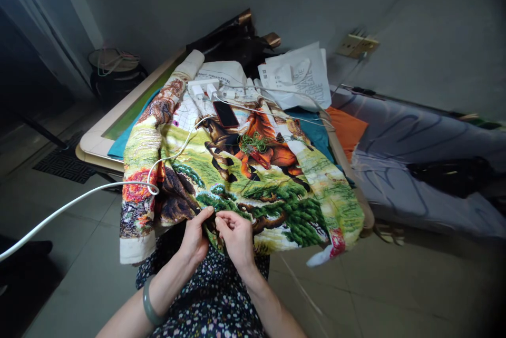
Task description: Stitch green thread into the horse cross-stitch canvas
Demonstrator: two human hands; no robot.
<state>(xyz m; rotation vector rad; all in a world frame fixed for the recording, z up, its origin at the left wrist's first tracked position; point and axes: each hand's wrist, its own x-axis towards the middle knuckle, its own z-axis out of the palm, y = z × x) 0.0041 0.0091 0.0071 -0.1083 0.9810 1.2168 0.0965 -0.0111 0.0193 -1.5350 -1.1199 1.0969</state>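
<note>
A large embroidered cloth (190, 153) with horses, grass and pine trees lies over the table and hangs toward my lap, its left side rolled up. At its near edge my left hand (196, 238) grips the cloth, thumb on top and fingers underneath. Right beside it, my right hand (236, 235) is closed in a pinch; what sits between the fingertips is too small to make out. Farther up on the cloth lie a tangle of green thread (253, 143) and a red-handled tool (261, 158), perhaps small scissors.
A phone (225, 114) rests on the cloth below a white power strip (203, 86) with plugs. A white cable (79, 200) loops across the left side. Printed white bags (296, 77) and a dark bundle (229, 37) lie at the table's back. A stool (114, 71) stands behind left.
</note>
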